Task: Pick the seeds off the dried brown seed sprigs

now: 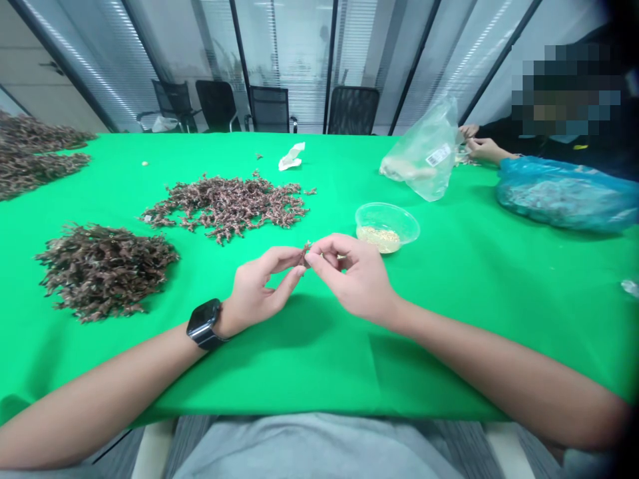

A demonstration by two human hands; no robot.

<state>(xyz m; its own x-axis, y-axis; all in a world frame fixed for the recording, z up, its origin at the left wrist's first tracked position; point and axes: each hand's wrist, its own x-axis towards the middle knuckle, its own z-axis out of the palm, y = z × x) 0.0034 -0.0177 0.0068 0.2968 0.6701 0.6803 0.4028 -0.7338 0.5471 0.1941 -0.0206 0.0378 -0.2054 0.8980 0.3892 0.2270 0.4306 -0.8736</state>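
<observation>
Brown sprig point(304, 254) is pinched between left hand point(259, 283) and right hand point(357, 273) above the counter point(449, 286), toward its near edge. A clear bowl point(408, 229) holds pale grains point(378, 236); a clear bag point(422, 181) bears an unreadable barcode label point(438, 156).

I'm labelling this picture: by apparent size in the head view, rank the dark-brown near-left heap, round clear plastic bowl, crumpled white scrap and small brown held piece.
1. Dark-brown heap
2. Clear bowl
3. White scrap
4. Brown piece, judged by its visible part only
</observation>
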